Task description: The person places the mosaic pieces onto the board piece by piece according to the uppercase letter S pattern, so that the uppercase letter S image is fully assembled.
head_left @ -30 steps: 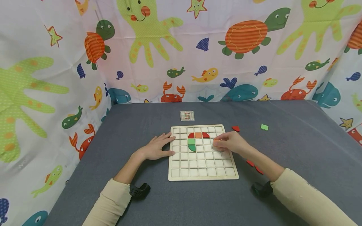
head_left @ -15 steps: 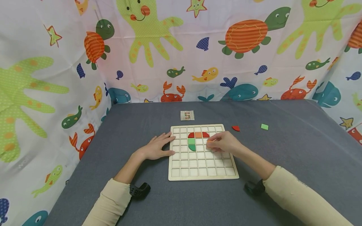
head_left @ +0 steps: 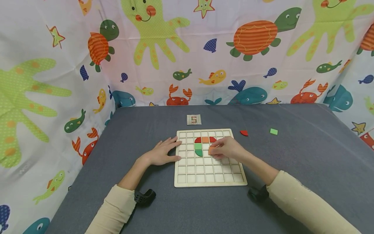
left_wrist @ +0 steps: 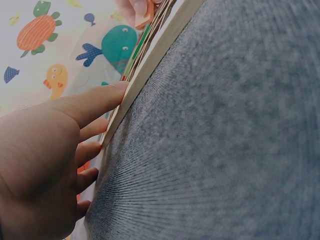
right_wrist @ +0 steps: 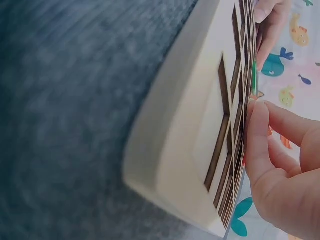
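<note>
A wooden grid board (head_left: 195, 178) lies on the grey cloth. Set in its cells are two red quarter-round tiles (head_left: 197, 140), an orange square tile (head_left: 205, 139), a light green square tile (head_left: 198, 146) and a dark green quarter-round tile (head_left: 199, 152). My right hand (head_left: 229, 148) pinches another orange tile (head_left: 211, 150) between thumb and fingers, over the cells just right of the dark green tile. Whether this tile touches the board cannot be told. With fingers spread, my left hand (head_left: 163, 152) rests at the board's left edge; its thumb (left_wrist: 102, 102) touches the rim.
A small pattern card (head_left: 194, 119) lies behind the board. Off the right back corner are a loose red quarter-round tile (head_left: 243, 133) and a light green tile (head_left: 273, 131). A patterned curtain (head_left: 216, 58) closes off the back and sides.
My right hand has moved left across the board, carrying the orange tile towards the green tiles. Red pieces seen earlier beside the right forearm are now hidden. My left hand has stayed still.
</note>
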`<state>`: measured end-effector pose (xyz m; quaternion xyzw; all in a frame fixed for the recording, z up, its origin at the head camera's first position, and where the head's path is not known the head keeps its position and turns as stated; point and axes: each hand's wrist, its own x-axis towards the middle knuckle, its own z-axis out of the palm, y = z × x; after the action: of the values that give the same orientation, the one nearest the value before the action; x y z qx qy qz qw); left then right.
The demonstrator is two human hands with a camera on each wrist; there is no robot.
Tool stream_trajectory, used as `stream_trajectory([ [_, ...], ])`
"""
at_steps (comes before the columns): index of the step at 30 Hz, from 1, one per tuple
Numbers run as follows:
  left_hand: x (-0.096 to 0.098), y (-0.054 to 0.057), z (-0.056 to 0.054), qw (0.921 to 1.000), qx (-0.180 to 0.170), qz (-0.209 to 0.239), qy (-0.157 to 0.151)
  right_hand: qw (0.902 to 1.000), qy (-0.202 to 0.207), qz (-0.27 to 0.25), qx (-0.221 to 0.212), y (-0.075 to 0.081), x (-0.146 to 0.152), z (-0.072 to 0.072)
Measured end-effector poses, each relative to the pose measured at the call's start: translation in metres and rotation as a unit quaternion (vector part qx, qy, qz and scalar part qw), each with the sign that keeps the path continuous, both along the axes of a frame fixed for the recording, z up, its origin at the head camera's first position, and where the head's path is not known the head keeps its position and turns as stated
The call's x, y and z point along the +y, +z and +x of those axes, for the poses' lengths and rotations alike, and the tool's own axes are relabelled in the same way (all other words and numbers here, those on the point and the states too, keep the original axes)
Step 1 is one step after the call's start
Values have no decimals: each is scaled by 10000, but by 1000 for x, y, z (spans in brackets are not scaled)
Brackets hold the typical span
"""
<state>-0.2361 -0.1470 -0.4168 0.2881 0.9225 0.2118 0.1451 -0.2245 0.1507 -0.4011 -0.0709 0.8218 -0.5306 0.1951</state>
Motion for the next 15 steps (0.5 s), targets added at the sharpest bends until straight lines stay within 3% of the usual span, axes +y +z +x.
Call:
stream_trajectory([
  [7, 0, 1, 1, 10000, -19, 6, 19, 9998, -121, 143, -84, 3, -8, 1],
  [15, 0, 1, 1, 10000, -13, -2, 17, 9981, -306, 524, 120, 4, -16, 2],
])
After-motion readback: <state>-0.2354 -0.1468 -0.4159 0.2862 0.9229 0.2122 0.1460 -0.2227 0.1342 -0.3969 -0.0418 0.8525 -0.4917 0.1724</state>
